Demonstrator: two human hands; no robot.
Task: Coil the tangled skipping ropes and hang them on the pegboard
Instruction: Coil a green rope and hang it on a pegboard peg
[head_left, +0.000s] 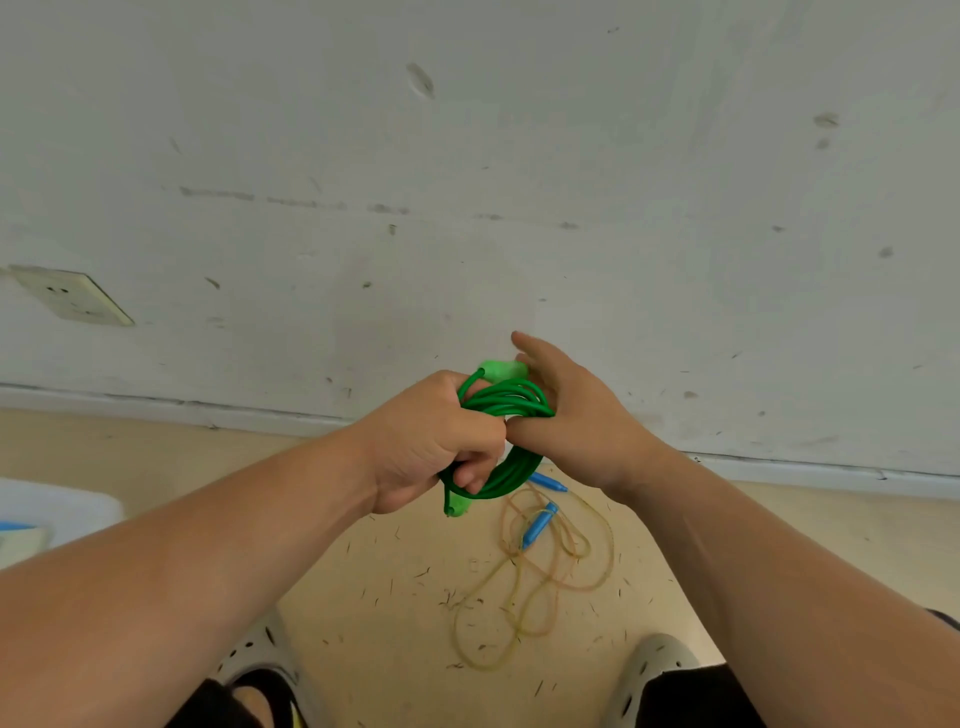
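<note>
Two ropes: green rope (511, 402) up in both hands at centre; blue-handled rope (540, 587) on the floor (363, 571) below it, slightly right.
Left edge: white container (57, 509) cut off by the frame; something blue inside, can't make out what.
Wall socket (72, 299): on the scuffed wall (467, 156), far left, well apart from the hands.
Left hand (436, 441): fingers curled tight round the left side of the coil, fist closed on the bundled strands; most of that side hidden in the fist.
Green rope detail: wound in several loops, held in the air in front of the wall. One green handle (501, 370) sticks out on top, blurred; the second (457, 505) pokes out under the left fist, only its tip visible.
Right hand (582, 421): fingers straight and spread against the right side of the coil, strands crossing over them; thumb lies along the bundle, touching the left thumb. Not wrapped round anything.
Floor rope detail: loose tangle of pale amber cord, two blue handles (537, 522) near its top; upper end partly hidden behind the coil.
Floor: tan, strewn with small dark bits.
Bottom edge: two pale perforated shoes (654, 660), partly covered by the forearms, cut off by the frame.
</note>
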